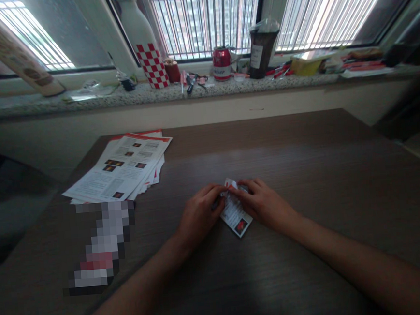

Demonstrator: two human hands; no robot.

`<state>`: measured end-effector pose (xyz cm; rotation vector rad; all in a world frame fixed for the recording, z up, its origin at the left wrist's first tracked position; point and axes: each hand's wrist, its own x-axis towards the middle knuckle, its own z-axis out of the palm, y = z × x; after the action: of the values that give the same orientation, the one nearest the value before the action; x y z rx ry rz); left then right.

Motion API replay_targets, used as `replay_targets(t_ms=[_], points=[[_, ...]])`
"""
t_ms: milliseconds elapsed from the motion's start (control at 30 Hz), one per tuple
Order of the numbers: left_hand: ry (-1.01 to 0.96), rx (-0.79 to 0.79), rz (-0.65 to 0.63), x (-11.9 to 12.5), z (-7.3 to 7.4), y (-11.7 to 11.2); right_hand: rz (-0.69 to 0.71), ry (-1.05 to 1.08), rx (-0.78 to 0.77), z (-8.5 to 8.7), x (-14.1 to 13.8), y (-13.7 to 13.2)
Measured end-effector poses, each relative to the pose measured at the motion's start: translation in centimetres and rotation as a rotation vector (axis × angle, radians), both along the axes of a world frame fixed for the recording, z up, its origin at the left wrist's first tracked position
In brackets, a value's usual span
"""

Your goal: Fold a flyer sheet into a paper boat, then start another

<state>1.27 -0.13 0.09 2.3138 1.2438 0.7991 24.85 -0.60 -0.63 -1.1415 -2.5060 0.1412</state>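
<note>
A small folded sheet of printed paper (pixel 235 216), with a dark picture near its lower corner, lies at the middle of the brown table (pixel 306 276). My left hand (pixel 202 209) grips its left side with curled fingers. From the right, my right hand (pixel 265 201) holds the opposite edge, its fingertips meeting those of the left near the top. The paper's upper part is partly covered by the fingers.
Printed sheets (pixel 123 166) lie in a loose stack at the table's back left, with a pixelated object (pixel 104 248) in front. On the windowsill (pixel 100 102) stand a checkered bottle (pixel 151 60), a red can (pixel 221 63), a dark drink cup (pixel 262 49) and a yellow box (pixel 306 65).
</note>
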Motion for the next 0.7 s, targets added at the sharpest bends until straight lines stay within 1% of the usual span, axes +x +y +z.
replay_targets(t_ms=[233,400,700], points=[[-0.036,-0.016,-0.005,-0.04,-0.31,0.05,-0.013,-0.010,0.002,-0.19,-0.02,0.19],[-0.033,-0.025,0.004,0.05,-0.21,0.06,-0.019,-0.043,0.006,-0.14,0.04,0.21],[-0.050,-0.016,0.008,0.06,-0.25,0.01,0.025,-0.073,0.042,0.03,0.06,0.20]])
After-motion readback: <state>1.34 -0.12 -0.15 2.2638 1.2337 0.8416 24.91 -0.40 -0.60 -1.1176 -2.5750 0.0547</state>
